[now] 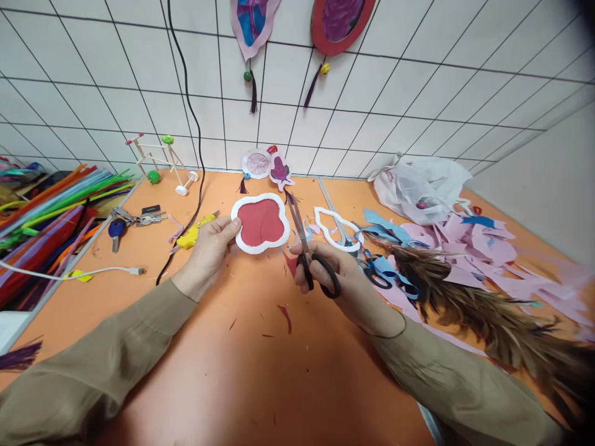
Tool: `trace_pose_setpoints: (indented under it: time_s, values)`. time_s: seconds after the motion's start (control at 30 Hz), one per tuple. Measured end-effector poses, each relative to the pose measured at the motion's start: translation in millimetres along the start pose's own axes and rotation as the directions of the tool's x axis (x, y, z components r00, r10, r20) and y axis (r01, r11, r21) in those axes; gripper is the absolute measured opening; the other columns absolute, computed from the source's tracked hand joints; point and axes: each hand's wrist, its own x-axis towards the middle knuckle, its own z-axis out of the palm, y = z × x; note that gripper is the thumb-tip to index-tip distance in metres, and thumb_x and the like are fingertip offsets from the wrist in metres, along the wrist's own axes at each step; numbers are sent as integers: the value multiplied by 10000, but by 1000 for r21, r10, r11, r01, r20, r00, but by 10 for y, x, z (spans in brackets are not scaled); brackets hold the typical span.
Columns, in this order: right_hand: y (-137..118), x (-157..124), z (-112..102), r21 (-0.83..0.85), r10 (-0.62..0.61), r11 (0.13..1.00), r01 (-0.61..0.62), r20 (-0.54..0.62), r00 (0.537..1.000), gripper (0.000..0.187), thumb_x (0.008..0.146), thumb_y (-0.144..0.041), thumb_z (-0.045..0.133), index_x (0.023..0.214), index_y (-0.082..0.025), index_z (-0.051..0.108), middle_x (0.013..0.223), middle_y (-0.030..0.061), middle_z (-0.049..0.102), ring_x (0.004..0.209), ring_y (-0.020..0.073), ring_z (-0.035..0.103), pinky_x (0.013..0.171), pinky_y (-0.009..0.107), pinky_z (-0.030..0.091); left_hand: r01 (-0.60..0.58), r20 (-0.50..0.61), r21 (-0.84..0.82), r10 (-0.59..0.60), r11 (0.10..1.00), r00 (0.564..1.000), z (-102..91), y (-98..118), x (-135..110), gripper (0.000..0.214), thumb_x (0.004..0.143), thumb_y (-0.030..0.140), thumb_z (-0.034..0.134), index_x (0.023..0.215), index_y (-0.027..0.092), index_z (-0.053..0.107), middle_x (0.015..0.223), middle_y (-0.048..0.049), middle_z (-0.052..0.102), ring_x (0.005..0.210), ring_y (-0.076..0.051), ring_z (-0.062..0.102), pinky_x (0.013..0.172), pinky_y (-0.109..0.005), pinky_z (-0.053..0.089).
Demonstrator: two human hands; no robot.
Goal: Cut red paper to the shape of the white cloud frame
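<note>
Pinched by its left edge, a scalloped paper cutout (pixel 263 224) with a red middle and white border is in my left hand (pixel 210 251). My right hand (pixel 335 272) has its fingers through the handles of a pair of black-handled scissors (pixel 301 232). The scissor blades point up and away, just right of the cutout and apart from it. Beyond my right hand lies a white wavy paper frame (pixel 338 230). Red paper scraps (pixel 285 318) are scattered on the orange table (pixel 223 371) below my hands.
Pipe cleaners (pixel 56 204), keys (pixel 139 217), a yellow tool (pixel 195 232) and a black cable (pixel 193 111) are at left. Pink and blue paper scraps (pixel 483 248), brown feathers (pixel 455 297) and a white plastic bag (pixel 421 186) occupy the right. Finished ornaments (pixel 258 163) rest against the tiled wall.
</note>
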Motion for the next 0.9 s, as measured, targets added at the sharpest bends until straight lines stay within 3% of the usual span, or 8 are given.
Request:
trace_pose_setpoints:
  time_s: [0.13, 0.23, 0.33, 0.4, 0.47, 0.7, 0.83, 0.9]
  values:
    - [41, 112, -68, -68, 22, 997, -30, -118, 993, 477, 768, -533, 669, 1059, -195, 501, 714, 11, 649, 580, 149, 606, 547, 276, 445, 59, 0, -69, -60, 996, 998, -20, 2, 21, 209, 689, 309, 801, 707, 113, 729, 647, -37, 712, 545, -104, 612, 545, -200, 505]
    - [69, 174, -117, -331, 35, 939, -94, -181, 983, 390, 763, -463, 641, 1004, -197, 488, 602, -28, 579, 528, 146, 554, 512, 258, 389, 96, 1, -161, -98, 982, 995, -41, 16, 44, 148, 706, 248, 786, 731, 116, 725, 665, -34, 721, 559, -106, 640, 563, -192, 532]
    - [104, 157, -97, -773, -48, 632, -44, -95, 994, 187, 741, -321, 626, 860, -187, 573, 569, -35, 508, 534, 121, 461, 530, 248, 305, 115, 20, -236, -113, 965, 993, -53, 39, 56, 107, 724, 209, 763, 793, 132, 733, 724, -30, 739, 609, -117, 668, 631, -208, 567]
    - [124, 120, -49, -909, -17, 417, 21, 15, 1000, 71, 736, -252, 614, 742, -186, 586, 612, -16, 532, 565, 115, 443, 534, 249, 264, 126, 39, -262, -120, 957, 992, -57, 56, 60, 111, 727, 191, 755, 823, 138, 736, 763, -34, 748, 651, -129, 683, 676, -225, 580]
    - [134, 109, -25, -934, 80, 355, 41, 74, 994, 69, 738, -248, 623, 727, -184, 600, 645, -5, 569, 569, 111, 448, 525, 244, 249, 115, 43, -267, -107, 957, 993, -63, 76, 70, 96, 726, 186, 754, 810, 144, 731, 782, -40, 752, 699, -148, 696, 681, -235, 584]
    - [73, 245, -296, -929, 68, 359, -93, -73, 995, 203, 783, -328, 620, 680, -165, 557, 597, -10, 504, 553, 107, 418, 543, 246, 272, 33, -44, -246, -45, 969, 998, -15, 249, 86, 112, 849, 165, 613, 819, 178, 720, 869, -37, 761, 933, -190, 696, 749, -251, 596]
    - [26, 45, -54, -584, 188, 811, -5, 253, 949, 278, 803, -393, 609, 970, -176, 564, 599, -54, 496, 512, 93, 426, 495, 221, 318, -38, 20, -301, 46, 953, 999, 94, 368, 6, 226, 931, 113, 488, 869, 171, 697, 920, -38, 763, 1170, -186, 605, 958, -266, 530]
    - [3, -120, 187, -504, 249, 864, 23, 465, 850, 319, 793, -346, 640, 1048, -169, 570, 687, -27, 576, 560, 96, 485, 510, 215, 363, -68, 71, -326, 96, 943, 993, 145, 417, -41, 284, 970, 93, 414, 890, 135, 683, 883, -43, 759, 1224, -193, 569, 1035, -345, 486]
